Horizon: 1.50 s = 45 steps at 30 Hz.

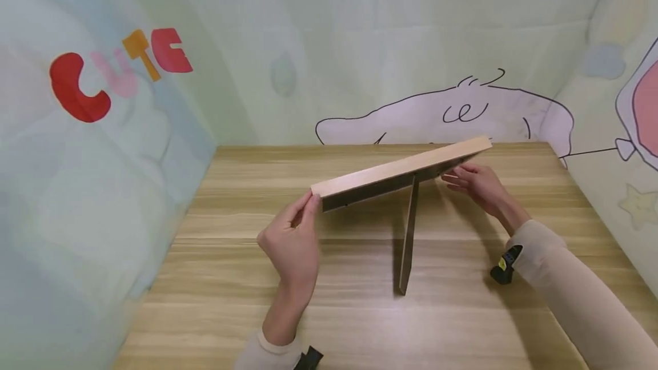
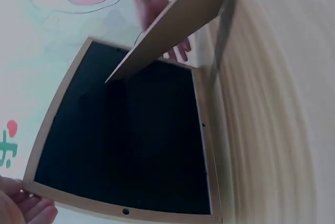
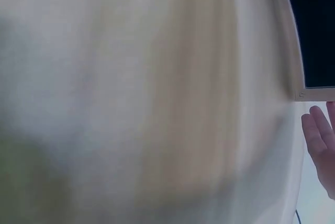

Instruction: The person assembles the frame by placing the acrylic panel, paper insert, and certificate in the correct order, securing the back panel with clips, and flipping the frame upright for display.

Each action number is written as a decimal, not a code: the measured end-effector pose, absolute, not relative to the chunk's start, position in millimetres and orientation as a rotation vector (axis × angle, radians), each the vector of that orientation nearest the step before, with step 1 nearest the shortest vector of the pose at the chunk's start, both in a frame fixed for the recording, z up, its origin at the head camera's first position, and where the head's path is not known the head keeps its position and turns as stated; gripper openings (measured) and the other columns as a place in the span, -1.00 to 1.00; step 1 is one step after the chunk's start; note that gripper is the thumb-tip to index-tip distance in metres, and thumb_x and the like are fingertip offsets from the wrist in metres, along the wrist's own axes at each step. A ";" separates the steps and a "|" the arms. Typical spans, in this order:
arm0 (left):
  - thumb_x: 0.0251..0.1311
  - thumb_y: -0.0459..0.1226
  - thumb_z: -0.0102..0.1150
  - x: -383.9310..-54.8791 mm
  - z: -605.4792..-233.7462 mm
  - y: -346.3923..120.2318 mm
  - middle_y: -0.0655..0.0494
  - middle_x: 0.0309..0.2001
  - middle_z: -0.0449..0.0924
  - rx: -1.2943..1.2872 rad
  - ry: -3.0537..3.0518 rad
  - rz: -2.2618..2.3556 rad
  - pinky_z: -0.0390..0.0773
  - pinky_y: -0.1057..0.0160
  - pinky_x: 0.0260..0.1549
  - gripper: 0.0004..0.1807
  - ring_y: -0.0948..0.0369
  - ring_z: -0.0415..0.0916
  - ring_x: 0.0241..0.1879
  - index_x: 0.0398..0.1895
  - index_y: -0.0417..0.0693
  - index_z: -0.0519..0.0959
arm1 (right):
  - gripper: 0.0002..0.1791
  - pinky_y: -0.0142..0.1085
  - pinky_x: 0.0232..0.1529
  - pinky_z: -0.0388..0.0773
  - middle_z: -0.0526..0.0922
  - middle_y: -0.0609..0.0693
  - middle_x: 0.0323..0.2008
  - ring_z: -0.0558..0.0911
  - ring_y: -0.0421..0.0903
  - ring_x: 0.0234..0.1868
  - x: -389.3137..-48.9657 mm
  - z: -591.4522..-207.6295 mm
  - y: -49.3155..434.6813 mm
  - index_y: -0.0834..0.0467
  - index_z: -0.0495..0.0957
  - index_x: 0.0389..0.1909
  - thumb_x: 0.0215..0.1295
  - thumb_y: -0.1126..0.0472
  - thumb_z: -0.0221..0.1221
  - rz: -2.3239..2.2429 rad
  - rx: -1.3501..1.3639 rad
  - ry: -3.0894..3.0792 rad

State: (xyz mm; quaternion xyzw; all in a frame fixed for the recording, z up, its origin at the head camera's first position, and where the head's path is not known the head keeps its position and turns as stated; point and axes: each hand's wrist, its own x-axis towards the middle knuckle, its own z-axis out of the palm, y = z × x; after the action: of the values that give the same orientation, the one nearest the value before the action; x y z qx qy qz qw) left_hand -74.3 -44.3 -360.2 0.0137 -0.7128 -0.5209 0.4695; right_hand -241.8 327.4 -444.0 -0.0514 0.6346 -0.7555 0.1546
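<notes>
A wooden picture frame [image 1: 401,169] with a black back panel [image 2: 131,145] stands tilted on the table, its back toward me. From the panel a flat support leg [image 1: 409,238] swings out toward me. My left hand [image 1: 294,238] pinches the frame's upper left corner between thumb and fingers. At the right side of the frame is my right hand [image 1: 478,187], its fingers extended right by the edge. In the right wrist view those fingers [image 3: 314,132] are fairly straight, just beside the frame's corner.
The wood-grain table [image 1: 231,278] ends at a printed cloth backdrop [image 1: 257,73] at the back and sides. Red, pink and orange letters [image 1: 79,87] mark the left side. A black strap device [image 1: 506,264] is on the right wrist.
</notes>
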 end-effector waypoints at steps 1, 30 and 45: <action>-0.01 -0.20 0.37 -77.6 -358.8 -45.8 0.10 -0.37 0.73 0.076 -1.757 -1.291 0.58 0.43 -0.50 -0.81 0.33 0.66 -0.45 -0.30 -0.03 0.73 | -0.75 -0.05 0.21 0.34 0.69 -0.09 -0.12 0.53 0.00 0.15 -238.6 -445.1 329.2 0.05 0.57 -0.03 0.38 0.23 -0.02 -2.175 -0.148 1.815; 0.45 -0.20 -0.31 -266.2 -278.3 -67.7 -0.06 -0.33 0.56 -0.378 -2.967 -0.412 0.42 0.23 -0.47 -0.63 0.10 0.41 -0.44 0.03 -0.09 0.52 | -0.64 -0.48 0.12 0.40 0.56 -0.14 0.12 0.49 -0.19 0.19 -30.8 -468.3 201.8 -0.04 0.53 0.10 0.28 0.21 0.13 -1.651 -0.671 2.230; 0.40 -0.13 -0.15 -173.0 -258.7 -70.7 -0.06 -0.06 0.63 -0.472 -2.791 -0.577 0.50 0.08 -0.10 -0.63 0.02 0.56 -0.09 0.16 -0.01 0.49 | -0.67 -0.35 -0.01 0.54 0.64 0.06 0.01 0.62 0.03 0.01 -85.3 -424.8 212.7 0.03 0.57 0.03 0.26 0.06 0.15 -1.674 -0.543 2.219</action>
State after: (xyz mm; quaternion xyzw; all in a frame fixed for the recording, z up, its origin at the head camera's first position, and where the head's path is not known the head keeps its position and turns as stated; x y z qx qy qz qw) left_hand -173.0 -70.7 -258.7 -0.1622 -0.9584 -0.1980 0.1262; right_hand -85.3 212.7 -424.8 -0.1895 0.7742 -0.5840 0.1539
